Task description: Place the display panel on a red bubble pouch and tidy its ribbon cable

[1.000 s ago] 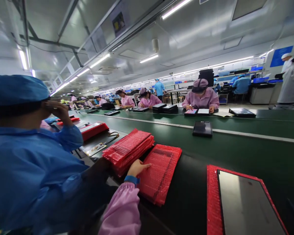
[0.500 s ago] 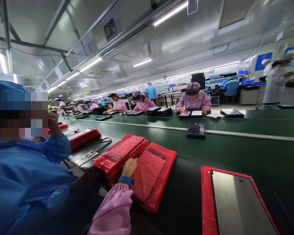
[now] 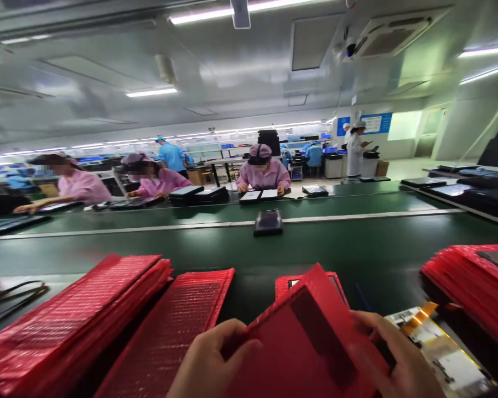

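Both hands hold one red bubble-wrap bag [image 3: 311, 331], lifted and tilted at the bottom middle of the head view. My left hand [image 3: 209, 365] grips its left edge with fingers curled. My right hand [image 3: 392, 359] grips its right side. Under the bag lies a flat panel on red wrap [image 3: 284, 284], mostly hidden. A part with gold flex strips [image 3: 440, 345] lies just right of my right hand. To the left, a single red bag [image 3: 170, 326] lies beside a stack of red bags [image 3: 66, 320].
Another red stack [image 3: 473, 282] sits at the right. A dark device [image 3: 268, 222] rides the green conveyor belt [image 3: 357, 237]. Several workers in pink coats sit across the belt, one [image 3: 263, 174] straight ahead. Dark panels [image 3: 473, 190] lie at the far right.
My view has swung right, away from the blue-coated person. My left hand left the flat bag, and both hands now hold a raised red bag in front of me.
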Motion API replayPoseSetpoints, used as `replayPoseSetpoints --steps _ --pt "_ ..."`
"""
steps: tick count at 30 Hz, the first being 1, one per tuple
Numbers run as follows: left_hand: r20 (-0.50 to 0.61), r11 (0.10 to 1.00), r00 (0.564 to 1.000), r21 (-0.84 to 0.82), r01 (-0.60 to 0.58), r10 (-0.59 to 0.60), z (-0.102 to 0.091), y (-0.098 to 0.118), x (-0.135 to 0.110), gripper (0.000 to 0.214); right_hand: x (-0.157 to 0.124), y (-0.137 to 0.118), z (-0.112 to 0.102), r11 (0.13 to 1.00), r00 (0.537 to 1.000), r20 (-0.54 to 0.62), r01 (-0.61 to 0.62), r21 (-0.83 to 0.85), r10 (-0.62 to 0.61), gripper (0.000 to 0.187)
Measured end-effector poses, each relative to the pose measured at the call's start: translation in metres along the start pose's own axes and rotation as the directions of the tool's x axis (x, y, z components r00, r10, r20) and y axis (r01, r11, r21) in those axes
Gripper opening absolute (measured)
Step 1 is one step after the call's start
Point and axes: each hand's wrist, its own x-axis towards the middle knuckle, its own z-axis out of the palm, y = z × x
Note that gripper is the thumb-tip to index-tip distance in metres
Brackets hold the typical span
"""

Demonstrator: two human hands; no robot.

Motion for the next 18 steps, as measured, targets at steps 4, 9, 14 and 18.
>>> replayPoseSetpoints --steps 4,9,14,18 --pt "0.069 1.0 0.998 0.024 -0.003 0.002 0.01 -0.001 0.0 0.026 0.004 0.005 0.008 0.992 0.992 -0.029 -0.121 0.028 0.122 0.017" --pt "0.121 0.999 0.992 0.03 0.022 -0.026 0.011 -0.007 0.004 0.027 -0.003 0.008 0.013 0.992 0.994 0.039 -0.105 0.072 0.103 0.014" --pt "0.134 0.998 0.991 0.06 0.008 -0.016 0.013 -0.01 0.005 0.029 -0.006 0.004 0.014 0.987 0.988 0.016 -0.157 0.03 0.157 0.009" --pt "0.16 0.998 0.987 0.064 0.011 -0.022 0.014 -0.012 0.007 0.029 -0.012 0.007 0.013 0.996 0.994 0.062 -0.087 0.006 0.087 0.011"
